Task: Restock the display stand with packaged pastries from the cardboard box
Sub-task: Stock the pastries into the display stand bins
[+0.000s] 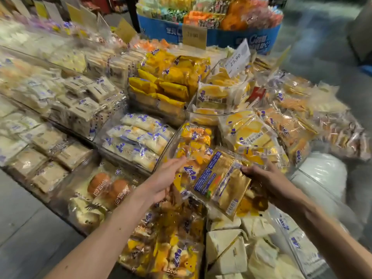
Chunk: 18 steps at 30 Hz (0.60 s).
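The right grip [261, 178] pinches the right edge of a clear-wrapped golden pastry pack with a blue label [219, 178]. The pack is tilted over heaped yellow pastry packs [193, 137] at the near middle of the tiered clear-walled display stand [120, 158]. The left grip [167, 178], fingers straight, touches those yellow packs just left of it. Open grey floor [24, 218] borders the stand's near-left edge.

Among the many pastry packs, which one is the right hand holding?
The golden pack with a blue text panel and barcodes, tilted above the yellow packs; the right hand pinches its right edge.
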Motion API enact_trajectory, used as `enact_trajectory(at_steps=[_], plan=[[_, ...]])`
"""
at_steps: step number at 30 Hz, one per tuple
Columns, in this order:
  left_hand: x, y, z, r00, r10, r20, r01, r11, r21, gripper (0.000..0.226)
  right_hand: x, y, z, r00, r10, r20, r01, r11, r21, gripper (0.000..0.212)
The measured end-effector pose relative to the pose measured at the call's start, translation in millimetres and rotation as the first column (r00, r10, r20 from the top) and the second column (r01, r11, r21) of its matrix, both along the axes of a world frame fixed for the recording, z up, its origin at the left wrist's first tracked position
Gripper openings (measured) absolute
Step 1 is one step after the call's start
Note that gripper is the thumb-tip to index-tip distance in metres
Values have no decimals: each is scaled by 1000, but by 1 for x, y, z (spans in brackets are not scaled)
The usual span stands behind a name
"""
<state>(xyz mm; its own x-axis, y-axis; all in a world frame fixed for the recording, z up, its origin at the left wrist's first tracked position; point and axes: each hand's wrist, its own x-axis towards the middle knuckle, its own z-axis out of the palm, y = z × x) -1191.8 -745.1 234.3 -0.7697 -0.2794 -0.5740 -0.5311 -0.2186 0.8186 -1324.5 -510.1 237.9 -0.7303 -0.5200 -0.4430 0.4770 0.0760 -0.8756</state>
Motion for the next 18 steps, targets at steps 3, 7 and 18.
enact_trajectory(at_steps=[3,7,18], plan=[[-29,-35,-2,1000,-11,-27,11,1000,-20,28,-10,-3,3,997,-60,-41,61,998,31,72],[-68,-59,-2,987,65,-145,-69,997,-22,64,-20,5,4,986,-169,-12,169,986,3,56],[-145,-51,-40,951,19,-310,-169,870,-463,35,-34,10,3,972,-235,-12,234,971,-57,55]])
